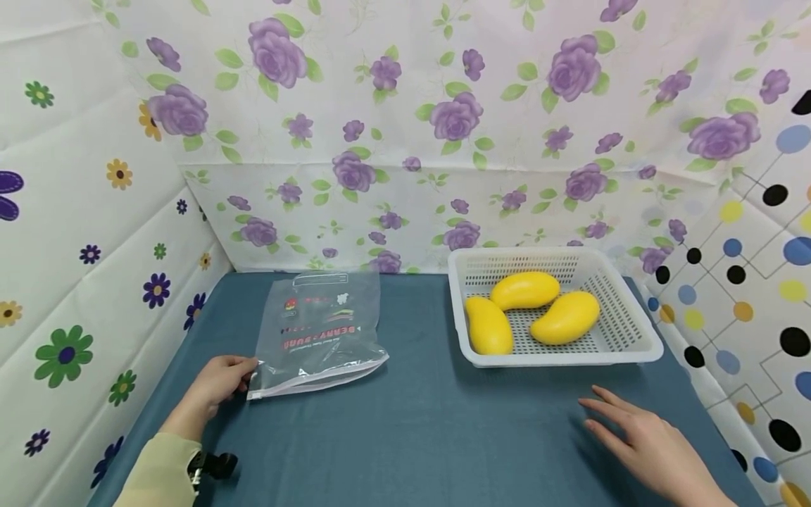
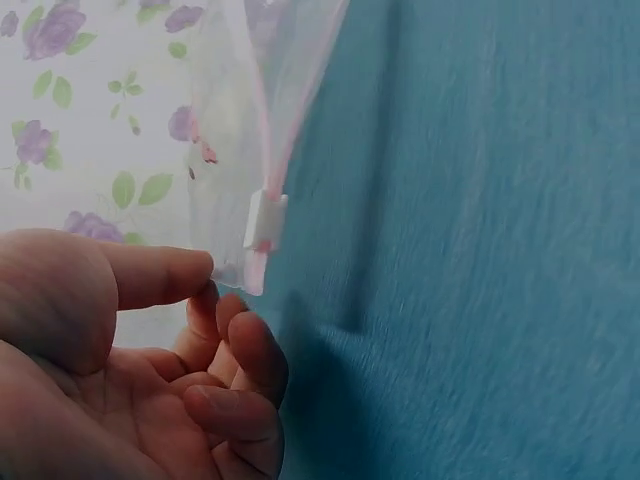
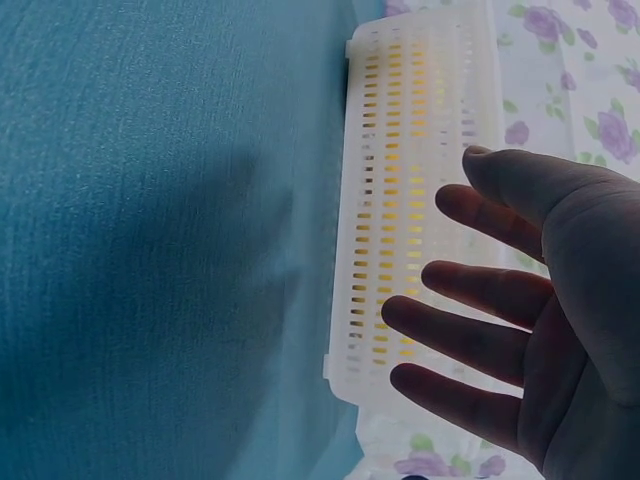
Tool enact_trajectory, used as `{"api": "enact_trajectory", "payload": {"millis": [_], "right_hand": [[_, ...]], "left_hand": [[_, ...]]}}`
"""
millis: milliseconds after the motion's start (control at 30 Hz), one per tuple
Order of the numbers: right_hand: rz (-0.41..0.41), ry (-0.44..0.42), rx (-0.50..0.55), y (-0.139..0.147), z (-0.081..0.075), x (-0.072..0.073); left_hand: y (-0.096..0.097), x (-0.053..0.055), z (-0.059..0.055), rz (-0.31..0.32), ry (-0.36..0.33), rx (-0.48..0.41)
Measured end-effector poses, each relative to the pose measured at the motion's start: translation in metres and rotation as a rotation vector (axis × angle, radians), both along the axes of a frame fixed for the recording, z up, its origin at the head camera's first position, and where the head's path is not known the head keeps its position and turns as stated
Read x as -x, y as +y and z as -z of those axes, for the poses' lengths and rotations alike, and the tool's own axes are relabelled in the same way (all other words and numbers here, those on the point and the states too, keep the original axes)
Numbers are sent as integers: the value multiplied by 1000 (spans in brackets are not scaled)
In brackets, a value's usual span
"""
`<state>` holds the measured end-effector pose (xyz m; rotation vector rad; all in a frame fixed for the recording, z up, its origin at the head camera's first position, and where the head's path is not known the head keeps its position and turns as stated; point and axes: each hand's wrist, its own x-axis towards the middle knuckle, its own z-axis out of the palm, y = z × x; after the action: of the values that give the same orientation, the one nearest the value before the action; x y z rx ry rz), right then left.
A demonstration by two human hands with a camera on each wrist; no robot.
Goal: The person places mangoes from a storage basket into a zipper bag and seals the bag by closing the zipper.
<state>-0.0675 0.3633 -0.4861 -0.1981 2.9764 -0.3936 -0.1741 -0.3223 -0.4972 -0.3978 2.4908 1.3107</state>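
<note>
bag (image 1: 319,327) corner sits pinched in the left hand (image 1: 217,382); a light grip clear of the slider (image 2: 265,220) should serve best; right hand (image 1: 652,440) empty, fingers apart

Mangoes (image 1: 564,318): plain yellow. Basket (image 1: 564,360): white, slotted. Bag (image 1: 329,317): clear, reddish print; slider (image 2: 265,220) white, seal strip (image 2: 267,150) pinkish. Table (image 1: 431,436): plain dark blue. Back cloth (image 1: 456,116): white, purple-rose, green-leaf print. Left cloth (image 1: 66,355): white; green, purple, orange floral print. Right cloth (image 1: 795,342): white; black, blue, yellow, orange dots, thin lines. Sleeve (image 1: 161,468): pale yellow.
</note>
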Motion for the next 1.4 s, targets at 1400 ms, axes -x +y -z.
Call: {"api": "enact_trajectory", "payload": {"millis": [1400], "right_hand": [[-70, 137, 60, -16, -14, 0]], "left_hand": [[45, -36, 20, -235, -86, -566]]}}
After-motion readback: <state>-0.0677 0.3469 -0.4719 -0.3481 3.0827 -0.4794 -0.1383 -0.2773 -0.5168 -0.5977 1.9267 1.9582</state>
